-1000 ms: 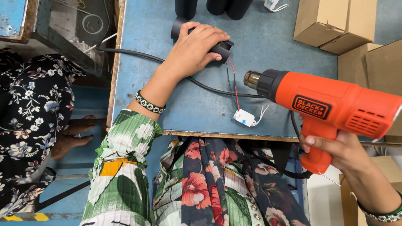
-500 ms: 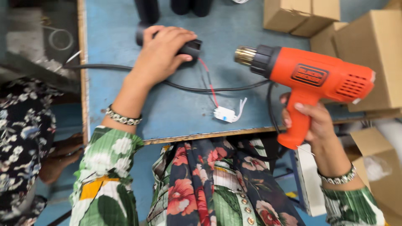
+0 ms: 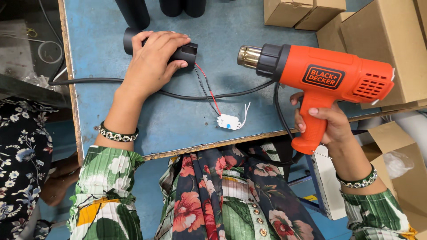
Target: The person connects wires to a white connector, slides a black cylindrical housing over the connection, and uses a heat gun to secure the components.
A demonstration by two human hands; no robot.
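Head view: the right hand (image 3: 331, 126) is clenched round the handle of an orange heat gun (image 3: 320, 78), nozzle aimed left. The left hand (image 3: 151, 62) grasps a black cylinder (image 3: 184, 52) lying on the blue table (image 3: 133, 129); it looks rigid and light. Its thin wires (image 3: 207, 89) and white connector (image 3: 229, 122) seem fragile. A black cable (image 3: 89, 81) crosses beneath; cardboard boxes (image 3: 382, 40) crowd the right.

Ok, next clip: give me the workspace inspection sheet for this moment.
Surface: blue worktable, worn paint, chipped front edge.
Job's things: black cylinder lying on its side; orange heat gun, nozzle aimed at it, apart.
Clutter: small white connector; black tubes at the back.
Hands: left hand wraps the cylinder; right hand grips the gun.
Cables: black cable across the table; red and black wires.
Surroundings: cardboard boxes; neighbour's floral sleeve.
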